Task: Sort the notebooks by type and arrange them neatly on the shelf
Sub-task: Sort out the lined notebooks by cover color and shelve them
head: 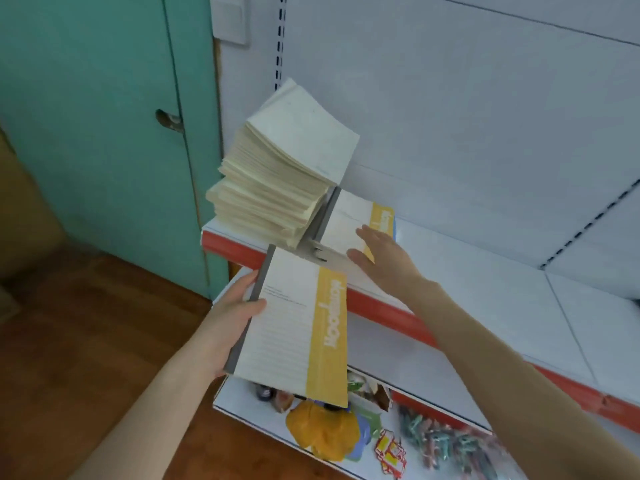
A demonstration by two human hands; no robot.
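- Currently the held notebook [291,327], white with a yellow band and a grey spine, hangs in the air just in front of the upper shelf [485,289], over the left end of the lower shelf [242,400].
- Its long axis runs from near to far and leans slightly right; the spine is on the left, the yellow band on the right, and the far left corner nears the red front edge [235,245].
- The left hand [235,306] grips it at the spine side: the thumb lies on the cover and the fingers curl round underneath.
- A lying notebook [346,220] of the same kind rests flat on the upper shelf, with its spine left and its long axis the same way.
- The right hand [381,258] lies palm down on its near right part, fingers straight and close together, thumb spread to the left.
- Touching its spine side, a tall stack of cream notebooks [277,181] fills the shelf's left end and leans a little over the left edge.
- Right of the lying notebook, white shelf board runs on along the back panel [450,116].
- On the lower shelf lie a yellow bundle [322,431] and a blurred heap of coloured clips [450,441].
- To the left stand a green door [104,133] and a wooden floor [86,341].
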